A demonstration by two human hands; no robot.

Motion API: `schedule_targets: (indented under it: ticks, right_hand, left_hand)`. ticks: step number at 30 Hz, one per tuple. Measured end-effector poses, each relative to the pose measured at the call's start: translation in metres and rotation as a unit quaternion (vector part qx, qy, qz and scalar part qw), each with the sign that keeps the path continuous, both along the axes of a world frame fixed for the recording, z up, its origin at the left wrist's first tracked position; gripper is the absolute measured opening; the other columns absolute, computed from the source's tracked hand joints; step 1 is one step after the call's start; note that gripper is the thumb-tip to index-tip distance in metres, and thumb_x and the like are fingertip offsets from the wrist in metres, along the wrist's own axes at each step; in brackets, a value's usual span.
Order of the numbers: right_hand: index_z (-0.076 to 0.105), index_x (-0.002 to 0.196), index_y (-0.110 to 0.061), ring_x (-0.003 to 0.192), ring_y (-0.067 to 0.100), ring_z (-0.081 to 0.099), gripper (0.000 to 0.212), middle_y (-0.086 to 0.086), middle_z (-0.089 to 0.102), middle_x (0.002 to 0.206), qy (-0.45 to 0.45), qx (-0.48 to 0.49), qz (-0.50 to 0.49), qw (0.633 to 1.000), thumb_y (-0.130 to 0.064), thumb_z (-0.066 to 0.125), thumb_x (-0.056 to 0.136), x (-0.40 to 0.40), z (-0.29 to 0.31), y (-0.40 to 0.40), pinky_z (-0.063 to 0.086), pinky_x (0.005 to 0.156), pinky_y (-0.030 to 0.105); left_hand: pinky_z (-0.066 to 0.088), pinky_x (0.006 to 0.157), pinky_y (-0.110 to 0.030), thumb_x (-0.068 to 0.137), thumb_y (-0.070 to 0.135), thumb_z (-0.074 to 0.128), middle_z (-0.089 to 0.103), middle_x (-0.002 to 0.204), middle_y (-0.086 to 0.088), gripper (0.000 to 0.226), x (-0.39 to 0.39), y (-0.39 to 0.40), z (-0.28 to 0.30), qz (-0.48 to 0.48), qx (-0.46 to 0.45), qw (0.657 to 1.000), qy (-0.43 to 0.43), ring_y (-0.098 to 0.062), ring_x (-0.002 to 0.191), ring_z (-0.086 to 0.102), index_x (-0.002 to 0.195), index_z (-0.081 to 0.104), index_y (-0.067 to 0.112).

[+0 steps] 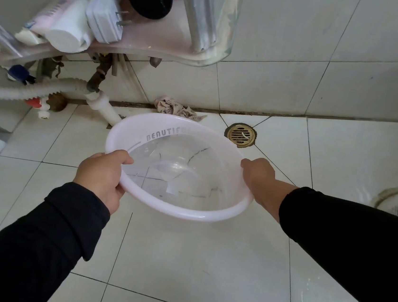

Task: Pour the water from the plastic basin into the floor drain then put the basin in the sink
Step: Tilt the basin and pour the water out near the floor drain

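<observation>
I hold a translucent white plastic basin (145, 130) above the tiled floor, with clear water in its bottom. My left hand (102, 177) grips the rim on its left side. On the right side of the rim my right hand (258, 175) is closed around the edge. A round brass floor drain (240, 135) sits in the floor just beyond the basin's far right edge, near the wall. The basin looks roughly level, its far rim a little short of the drain. No sink bowl is in view.
A glass shelf (155, 46) under a basin stand holds a tissue pack, a white box and a black round thing at top left. White corrugated pipes (51, 89) and valves run below it. A crumpled rag (173, 108) lies by the wall. A stained mark (391, 197) is on the floor right.
</observation>
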State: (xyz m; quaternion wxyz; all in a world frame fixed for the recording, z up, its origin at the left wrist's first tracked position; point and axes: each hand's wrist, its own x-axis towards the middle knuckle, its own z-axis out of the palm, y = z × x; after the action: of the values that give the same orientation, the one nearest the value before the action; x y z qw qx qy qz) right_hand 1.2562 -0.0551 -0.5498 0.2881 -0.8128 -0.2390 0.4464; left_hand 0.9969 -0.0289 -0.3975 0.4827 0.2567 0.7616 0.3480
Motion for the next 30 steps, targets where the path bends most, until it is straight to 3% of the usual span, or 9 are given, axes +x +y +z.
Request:
schedule_targets:
  ticks: [8,13,16,21,30]
  right_hand:
    - [0.051,0.095,-0.011,0.086,0.025,0.048,0.015,0.011,0.053,0.096,0.004,0.000,-0.003,1.000,-0.026,0.047,0.094,0.0019,0.0006,0.0015,0.048,0.083,0.036]
    - [0.052,0.095,-0.011,0.085,0.025,0.049,0.016,0.011,0.053,0.096,0.006,0.002,-0.006,1.000,-0.026,0.047,0.093,0.0024,-0.0001,0.0017,0.050,0.087,0.038]
    - [0.051,0.095,-0.011,0.085,0.025,0.049,0.015,0.010,0.053,0.096,0.011,0.005,-0.008,1.000,-0.025,0.047,0.093,0.0023,-0.0002,0.0016,0.048,0.081,0.035]
    - [0.052,0.094,-0.011,0.085,0.025,0.050,0.016,0.011,0.054,0.095,0.012,0.008,-0.012,1.000,-0.026,0.047,0.093,0.0011,-0.0010,0.0018,0.051,0.087,0.038]
    - [0.052,0.094,-0.011,0.084,0.025,0.050,0.016,0.011,0.054,0.095,0.012,0.006,-0.013,1.000,-0.026,0.047,0.092,0.0009,-0.0023,0.0020,0.051,0.088,0.039]
  left_hand:
    - [0.055,0.091,-0.038,0.083,0.005,0.067,0.061,0.131,-0.014,0.028,0.0017,-0.0009,0.0015,-0.006,0.001,1.000,-0.002,-0.027,0.101,0.057,0.111,0.062,0.010]
    - [0.056,0.093,-0.039,0.083,0.004,0.067,0.061,0.131,-0.014,0.016,0.0017,-0.0008,0.0023,-0.007,0.004,1.000,-0.007,-0.027,0.102,0.058,0.095,0.061,0.013]
    - [0.056,0.094,-0.040,0.081,0.004,0.067,0.061,0.131,-0.015,0.015,0.0001,-0.0005,0.0013,-0.008,0.007,1.000,-0.006,-0.028,0.103,0.059,0.092,0.062,0.013]
    - [0.056,0.094,-0.042,0.081,0.005,0.068,0.063,0.129,-0.015,0.018,-0.0012,-0.0003,0.0015,-0.013,0.010,1.000,-0.012,-0.032,0.119,0.062,0.097,0.064,0.012]
    - [0.055,0.095,-0.041,0.083,0.004,0.067,0.061,0.131,-0.014,0.020,0.0009,0.0004,0.0014,-0.013,0.008,1.000,-0.005,-0.028,0.101,0.058,0.101,0.062,0.011]
